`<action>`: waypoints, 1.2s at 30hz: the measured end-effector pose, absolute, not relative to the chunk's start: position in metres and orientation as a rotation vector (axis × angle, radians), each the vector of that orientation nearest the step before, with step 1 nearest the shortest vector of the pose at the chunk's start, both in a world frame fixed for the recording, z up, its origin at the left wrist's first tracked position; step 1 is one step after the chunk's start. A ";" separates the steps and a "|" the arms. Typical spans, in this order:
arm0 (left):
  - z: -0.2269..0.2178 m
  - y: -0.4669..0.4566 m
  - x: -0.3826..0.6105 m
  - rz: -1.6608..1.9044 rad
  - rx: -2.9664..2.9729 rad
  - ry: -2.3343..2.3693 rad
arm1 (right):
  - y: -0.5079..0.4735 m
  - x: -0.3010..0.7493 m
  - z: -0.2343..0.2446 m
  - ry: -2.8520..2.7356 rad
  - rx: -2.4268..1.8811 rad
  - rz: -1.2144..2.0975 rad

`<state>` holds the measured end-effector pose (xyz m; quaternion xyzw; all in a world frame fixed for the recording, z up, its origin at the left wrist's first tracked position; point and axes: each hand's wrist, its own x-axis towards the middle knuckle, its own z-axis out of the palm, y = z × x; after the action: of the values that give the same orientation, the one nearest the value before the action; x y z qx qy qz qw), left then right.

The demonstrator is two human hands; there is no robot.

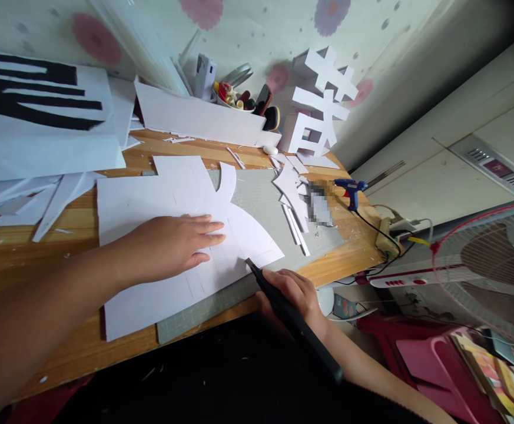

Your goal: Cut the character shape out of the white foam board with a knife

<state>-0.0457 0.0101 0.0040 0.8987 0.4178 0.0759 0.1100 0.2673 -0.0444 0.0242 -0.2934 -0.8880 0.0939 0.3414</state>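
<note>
My left hand (172, 244) lies flat on a white foam board (137, 206), its fingers stretched out to the right. Faint pencil lines and a curved cutout show on the board. Under it is a grey-green cutting mat (257, 194). In my right hand (298, 294) is a long black utility knife (289, 315), gripped with its tip at the board's lower right edge. Whether the tip touches the board I cannot tell. White offcuts (289, 185) lie on the mat's right side.
A blue glue gun (351, 189) with a cable stands at the table's right end. White built-up characters (321, 112) stand at the back. Left are a black-printed sheet (40, 144) and scraps (62, 200). A fan (490, 259) stands at right; a cup of tools (236, 101) is behind.
</note>
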 end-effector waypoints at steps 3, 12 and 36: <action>0.004 0.010 -0.047 0.228 2.650 1.222 | -0.050 0.271 0.022 -2.309 -0.767 0.230; 0.007 0.009 -0.048 0.186 2.670 1.248 | -0.061 0.279 0.014 -2.254 -0.781 0.315; 0.002 -0.002 -0.033 0.390 2.786 1.244 | 0.103 0.241 0.024 -1.928 -0.769 1.248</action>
<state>-0.0326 -0.0016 0.0016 0.9052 0.4043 0.1268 0.0326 0.2415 0.1029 0.0235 -0.2970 -0.7452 0.4822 0.3520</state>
